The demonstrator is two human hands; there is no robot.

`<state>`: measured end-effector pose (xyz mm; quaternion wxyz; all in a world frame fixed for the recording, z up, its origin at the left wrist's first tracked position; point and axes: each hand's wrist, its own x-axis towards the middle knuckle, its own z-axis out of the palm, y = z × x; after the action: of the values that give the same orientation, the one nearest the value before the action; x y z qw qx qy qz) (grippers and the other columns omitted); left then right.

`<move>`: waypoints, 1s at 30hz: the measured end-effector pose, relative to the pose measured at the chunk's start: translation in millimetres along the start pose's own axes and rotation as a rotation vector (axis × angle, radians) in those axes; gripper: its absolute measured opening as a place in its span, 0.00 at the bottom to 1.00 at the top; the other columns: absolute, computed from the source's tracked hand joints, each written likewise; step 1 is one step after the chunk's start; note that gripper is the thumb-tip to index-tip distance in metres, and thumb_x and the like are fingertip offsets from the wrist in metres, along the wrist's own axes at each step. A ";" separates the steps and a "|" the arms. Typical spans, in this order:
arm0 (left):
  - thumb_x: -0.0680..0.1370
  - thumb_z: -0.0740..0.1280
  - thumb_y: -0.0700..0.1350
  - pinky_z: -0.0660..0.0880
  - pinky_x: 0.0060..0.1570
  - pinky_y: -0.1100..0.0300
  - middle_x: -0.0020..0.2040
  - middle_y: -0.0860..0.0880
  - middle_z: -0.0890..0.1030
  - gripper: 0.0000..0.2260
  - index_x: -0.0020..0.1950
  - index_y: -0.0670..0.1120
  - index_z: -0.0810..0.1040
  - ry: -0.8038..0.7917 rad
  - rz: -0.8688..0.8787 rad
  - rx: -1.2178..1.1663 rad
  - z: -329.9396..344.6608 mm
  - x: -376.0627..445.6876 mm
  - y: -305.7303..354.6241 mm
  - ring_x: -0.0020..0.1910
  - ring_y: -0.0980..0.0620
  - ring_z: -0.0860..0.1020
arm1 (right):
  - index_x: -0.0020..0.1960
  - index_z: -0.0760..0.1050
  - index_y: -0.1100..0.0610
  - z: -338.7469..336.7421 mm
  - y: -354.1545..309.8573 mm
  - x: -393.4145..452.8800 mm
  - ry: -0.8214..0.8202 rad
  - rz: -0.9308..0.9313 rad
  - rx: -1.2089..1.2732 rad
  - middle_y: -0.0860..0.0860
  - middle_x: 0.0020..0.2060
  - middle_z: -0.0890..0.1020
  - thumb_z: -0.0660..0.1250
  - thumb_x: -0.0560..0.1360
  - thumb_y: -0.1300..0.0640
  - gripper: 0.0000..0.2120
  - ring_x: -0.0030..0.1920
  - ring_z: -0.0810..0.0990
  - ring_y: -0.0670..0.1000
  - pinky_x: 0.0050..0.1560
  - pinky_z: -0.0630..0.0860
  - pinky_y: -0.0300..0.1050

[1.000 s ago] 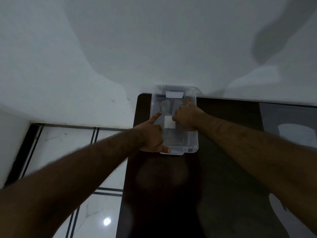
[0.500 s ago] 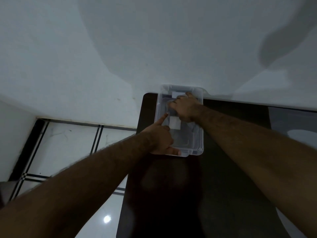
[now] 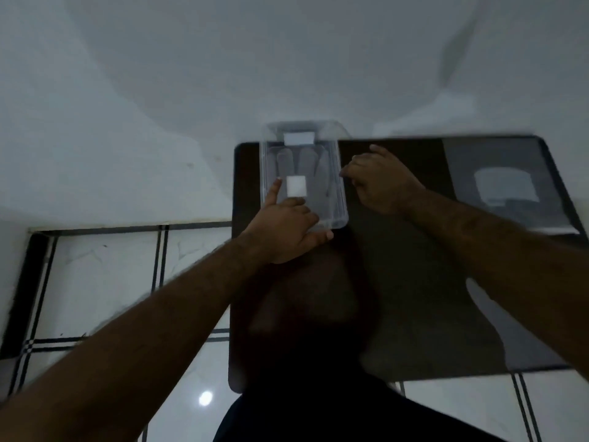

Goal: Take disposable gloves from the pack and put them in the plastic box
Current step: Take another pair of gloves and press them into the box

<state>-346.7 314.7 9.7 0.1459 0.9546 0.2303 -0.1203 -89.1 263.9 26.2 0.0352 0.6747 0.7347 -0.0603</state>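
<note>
A clear plastic box stands at the far left end of the dark table. A see-through disposable glove lies flat inside it, fingers pointing away, beside a white square label. My left hand rests on the box's near left corner, thumb along the near rim, index finger stretched over the left wall. My right hand hovers just right of the box, outside it, fingers loosely curled and holding nothing. The pack of gloves lies flat at the far right of the table.
The table's back edge meets a white wall. White tiled floor with dark lines lies beyond the table's left edge. My dark shirt fills the bottom centre.
My right hand has come out of the box and moved to its right side, leaving the glove inside. The view has tilted and swung right, bringing the pack into sight.
</note>
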 end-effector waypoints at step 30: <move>0.80 0.73 0.58 0.66 0.76 0.47 0.75 0.49 0.75 0.29 0.79 0.51 0.73 -0.109 0.185 -0.001 203.6 89.2 486.1 0.75 0.47 0.71 | 0.68 0.81 0.55 184.4 184.4 -532.7 -0.167 0.071 0.121 0.55 0.63 0.85 0.81 0.72 0.56 0.26 0.64 0.84 0.60 0.71 0.75 0.61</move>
<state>-71.9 -131.0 -97.4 0.1691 0.9637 0.1329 -0.1579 135.4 -272.0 -93.0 0.0577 0.6937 0.7000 -0.1596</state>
